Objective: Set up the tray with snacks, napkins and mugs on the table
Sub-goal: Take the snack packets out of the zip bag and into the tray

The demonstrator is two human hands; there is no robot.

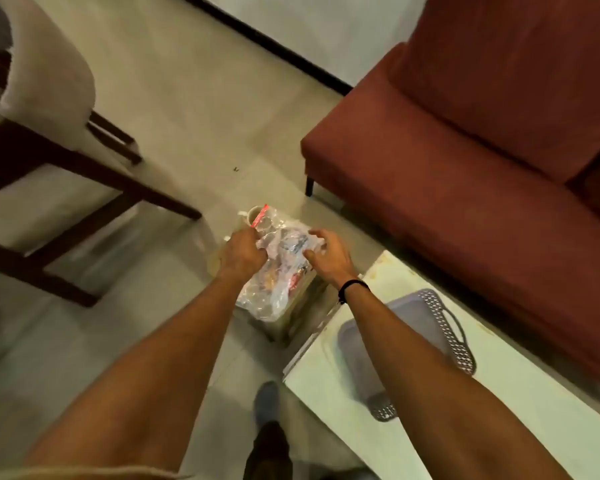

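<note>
A clear plastic zip bag of snacks point(278, 271) with a red seal strip hangs over a small low stand near the floor. My left hand point(241, 252) is closed on the bag's upper left edge by the red strip. My right hand point(326, 254) hovers at the bag's right side with its fingers spread, touching or nearly touching the plastic. A white mug point(255, 214) stands just behind the bag, partly hidden by it. The grey tray point(444, 327) with a perforated rim and a handle lies on the white table point(520, 410) at the right, under my right forearm.
A red sofa point(482, 140) fills the right side beside the table. A wooden chair with a pale cushion point(49, 98) stands at the left. My foot point(267, 403) is on the tiled floor below the bag.
</note>
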